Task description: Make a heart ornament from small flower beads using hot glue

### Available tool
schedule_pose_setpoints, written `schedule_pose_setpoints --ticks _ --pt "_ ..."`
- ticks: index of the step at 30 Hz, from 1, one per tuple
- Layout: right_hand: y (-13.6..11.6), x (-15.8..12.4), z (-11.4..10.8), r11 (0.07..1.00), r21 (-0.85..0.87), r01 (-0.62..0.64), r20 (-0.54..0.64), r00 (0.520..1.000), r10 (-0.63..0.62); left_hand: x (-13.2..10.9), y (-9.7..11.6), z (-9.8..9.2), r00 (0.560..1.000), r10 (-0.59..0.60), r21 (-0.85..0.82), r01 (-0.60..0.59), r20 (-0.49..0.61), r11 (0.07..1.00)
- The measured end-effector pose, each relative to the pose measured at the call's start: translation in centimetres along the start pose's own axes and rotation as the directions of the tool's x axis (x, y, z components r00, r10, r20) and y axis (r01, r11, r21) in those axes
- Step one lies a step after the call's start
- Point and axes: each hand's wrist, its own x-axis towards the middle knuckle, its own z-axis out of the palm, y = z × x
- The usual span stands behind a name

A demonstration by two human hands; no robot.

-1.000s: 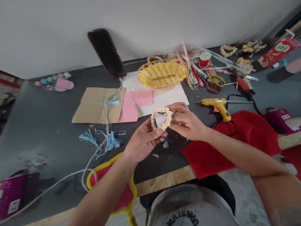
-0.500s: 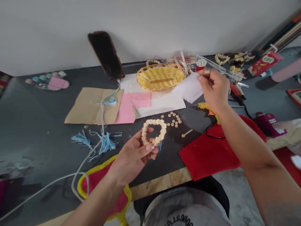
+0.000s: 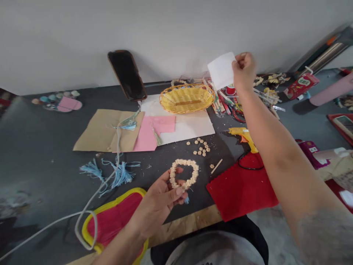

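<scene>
Between the thumb and fingers of my left hand [image 3: 162,200] is a cream ring of small flower-shaped beads [image 3: 194,173], held upright above the table's near edge. A bit of blue tassel [image 3: 186,200] shows below those fingers. My right hand [image 3: 244,71], raised at the back, pinches a small white sheet of paper [image 3: 222,70] by its right edge. Behind that sheet, a red-sided spool [image 3: 230,89] is partly covered. Loose flower-shaped beads [image 3: 202,147] lie on the dark table beyond the ring, and a short stick [image 3: 216,166] lies beside a single bead.
A yellow woven basket [image 3: 187,99] stands on white paper. Left of it are pink paper [image 3: 146,136], brown paper [image 3: 96,132] and a leaning phone [image 3: 127,75]. Blue tassels [image 3: 121,173] lie near a white cable [image 3: 91,198]. A yellow glue gun [image 3: 242,136] rests near red cloth [image 3: 242,187].
My right hand has lifted the white sheet up and slightly left, off the tabletop. My left hand still holds the bead ring, now a little lower in view.
</scene>
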Motion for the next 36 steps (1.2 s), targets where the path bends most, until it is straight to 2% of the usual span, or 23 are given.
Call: schedule_pose_setpoints --ticks 5,8,10,12,13,15,17,18,19,20,23,25,26,28,30,34,35,36 --pt "-3.6 1.3 4.2 0.999 -0.045 0.025 0.17 0.985 -0.017 1.6 -0.1 -0.2 0.999 0.002 0.021 -0.001 -0.046 1.0" --pt "-5.0 1.2 4.9 0.993 -0.111 0.048 0.335 0.942 -0.009 2.3 0.4 -0.6 0.994 0.045 0.023 -0.042 -0.102 0.999" --pt "-5.8 0.4 3.5 0.982 -0.153 0.111 0.435 0.9 -0.034 2.7 0.8 -0.9 0.985 0.093 0.024 -0.09 -0.144 0.996" --pt "-6.6 -1.4 0.8 0.966 -0.172 0.192 0.49 0.868 -0.085 3.2 1.1 -1.1 0.976 0.131 0.029 -0.128 -0.174 0.991" --pt "-7.0 -2.7 -0.8 0.945 -0.16 0.285 0.509 0.844 -0.168 3.4 1.2 -1.2 0.973 0.144 0.03 -0.141 -0.181 0.99" --pt "-7.6 -6.0 -4.1 0.905 -0.074 0.419 0.467 0.816 -0.34 3.8 1.4 -1.3 0.97 0.165 0.034 -0.161 -0.177 0.986" --pt "-8.0 -10.2 -6.7 0.903 0.031 0.43 0.459 0.796 -0.395 4.1 1.5 -1.2 0.968 0.186 0.041 -0.182 -0.17 0.983" --pt "-8.1 -12.4 -7.5 0.917 0.1 0.387 0.47 0.793 -0.386 4.2 1.5 -1.1 0.966 0.198 0.045 -0.193 -0.169 0.98" --pt "-8.2 -14.7 -8.1 0.929 0.182 0.321 0.525 0.767 -0.368 4.3 1.5 -0.9 0.963 0.209 0.048 -0.203 -0.17 0.978" --pt "-8.3 -17.0 -8.3 0.937 0.257 0.238 0.603 0.718 -0.348 4.4 1.5 -0.8 0.961 0.217 0.049 -0.211 -0.169 0.976" --pt "-8.6 -22.8 -8.0 0.928 0.373 -0.018 0.814 0.487 -0.317 4.7 1.0 -0.1 0.96 0.228 0.041 -0.225 -0.163 0.974" --pt "-8.9 -25.3 -7.6 0.93 0.351 -0.108 0.873 0.396 -0.283 4.9 0.6 0.2 0.957 0.239 0.035 -0.237 -0.165 0.971" --pt "-9.1 -26.0 -7.6 0.923 0.364 -0.126 0.876 0.384 -0.293 4.9 0.5 0.3 0.954 0.248 0.035 -0.246 -0.171 0.969" --pt "-9.2 -26.6 -7.9 0.908 0.398 -0.131 0.858 0.404 -0.318 4.9 0.2 0.4 0.945 0.266 0.04 -0.263 -0.19 0.964" --pt "-8.9 -26.4 -8.8 0.9 0.418 -0.124 0.829 0.456 -0.322 4.7 0.2 0.1 0.936 0.283 0.045 -0.28 -0.212 0.959" --pt "-6.8 -25.4 -11.1 0.933 0.35 -0.085 0.813 0.522 -0.257 3.3 0.6 -0.6 0.915 0.319 0.048 -0.318 -0.248 0.947" --pt "-6.0 -25.1 -11.5 0.949 0.311 -0.048 0.798 0.556 -0.234 2.8 0.7 -0.7 0.912 0.324 0.042 -0.325 -0.252 0.945" --pt "-5.2 -24.8 -11.8 0.966 0.257 0.011 0.765 0.609 -0.21 2.2 0.7 -0.6 0.918 0.31 0.027 -0.314 -0.248 0.949"
